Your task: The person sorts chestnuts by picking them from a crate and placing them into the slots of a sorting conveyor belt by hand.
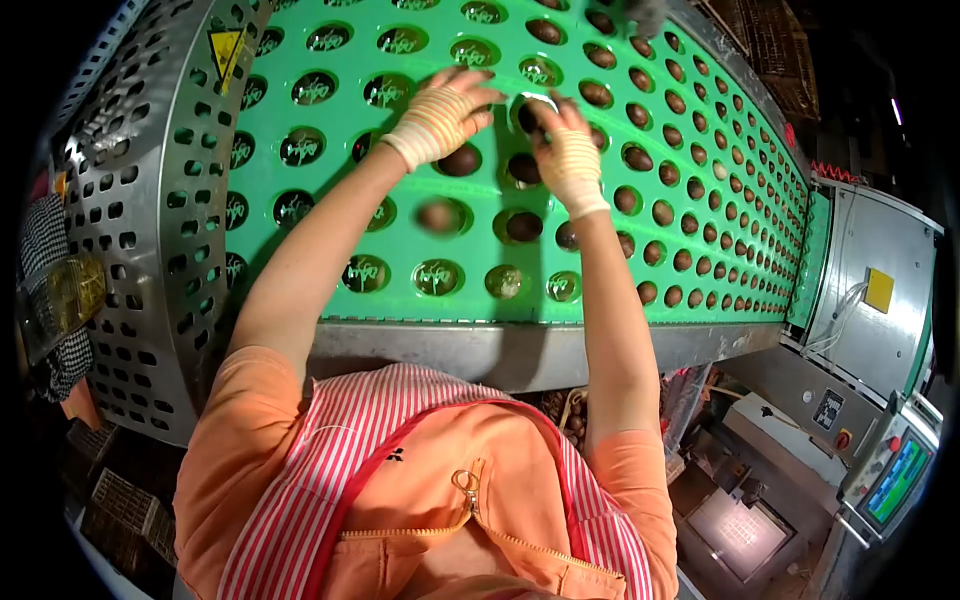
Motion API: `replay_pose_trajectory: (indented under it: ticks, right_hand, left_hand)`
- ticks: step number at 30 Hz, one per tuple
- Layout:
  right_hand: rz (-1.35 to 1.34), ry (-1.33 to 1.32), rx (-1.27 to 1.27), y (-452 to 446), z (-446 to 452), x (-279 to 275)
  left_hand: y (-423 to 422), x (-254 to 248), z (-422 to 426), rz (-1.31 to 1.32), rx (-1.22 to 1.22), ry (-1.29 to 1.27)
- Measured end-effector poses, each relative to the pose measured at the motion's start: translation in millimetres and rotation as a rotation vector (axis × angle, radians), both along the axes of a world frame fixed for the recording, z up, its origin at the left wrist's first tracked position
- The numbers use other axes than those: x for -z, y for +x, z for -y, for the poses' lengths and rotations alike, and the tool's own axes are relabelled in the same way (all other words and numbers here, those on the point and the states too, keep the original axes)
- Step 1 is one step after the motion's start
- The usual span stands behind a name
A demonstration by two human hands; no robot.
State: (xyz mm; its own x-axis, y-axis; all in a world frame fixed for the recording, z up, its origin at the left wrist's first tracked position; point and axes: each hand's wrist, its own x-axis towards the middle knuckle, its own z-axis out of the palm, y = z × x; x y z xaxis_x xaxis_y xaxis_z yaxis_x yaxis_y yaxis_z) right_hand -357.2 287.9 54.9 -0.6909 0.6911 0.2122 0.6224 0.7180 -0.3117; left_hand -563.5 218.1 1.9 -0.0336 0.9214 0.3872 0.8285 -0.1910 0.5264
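Observation:
Both my hands wear striped, fingerless gloves over a green perforated sheet (470, 305) with rows of round holes. My left hand (445, 112) has its fingers spread above the sheet, with nothing seen in it. Just below it a dark brown round piece (459, 160) sits in a hole. My right hand (566, 150) bends its fingers over a hole holding a dark, shiny item; what its fingertips grip is hidden. Nearby, another brown piece (523, 228) rests off-centre in a hole, and a blurred brown piece (438, 216) lies to its left.
A perforated metal guard (135, 230) with a yellow warning sign (226, 50) stands at the left. A metal rail (450, 355) runs along the near edge. At the right are a metal cabinet (870, 270) and a control screen (893, 477). Brown pieces fill many holes rightward.

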Motion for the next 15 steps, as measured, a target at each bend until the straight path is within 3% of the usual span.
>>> replay_pose_trajectory:
  ticks: [2, 4, 6, 7, 10, 13, 15]
  right_hand:
    - [-0.023, -0.083, 0.188, 14.0, 32.7, -32.8]
    - [-0.012, -0.246, 0.075, 40.3, 59.0, -37.2]
    - [0.276, -0.343, 0.025, 51.6, 93.9, -37.7]
    - [0.29, -0.241, 0.012, 56.6, 104.8, -28.1]
    - [0.122, -0.111, 0.1, 62.7, 122.4, 4.6]
    - [-0.102, -0.137, 0.219, 63.8, 131.8, 15.0]
    - [-0.17, -0.052, 0.164, 72.3, 135.2, 23.3]
  left_hand:
    - [-4.6, -30.0, 31.5, 0.116, -0.064, -0.052]
    - [-3.2, -39.0, 64.8, 0.33, -0.078, -0.273]
    - [8.2, -49.0, 97.3, 0.303, -0.049, -0.501]
    - [13.7, -57.8, 112.3, 0.214, -0.018, -0.611]
    - [40.0, -55.0, 132.4, -0.043, -0.064, -0.612]
    - [43.6, -35.5, 138.8, 0.005, 0.045, -0.336]
    - [34.6, -23.8, 143.0, 0.145, 0.15, -0.25]
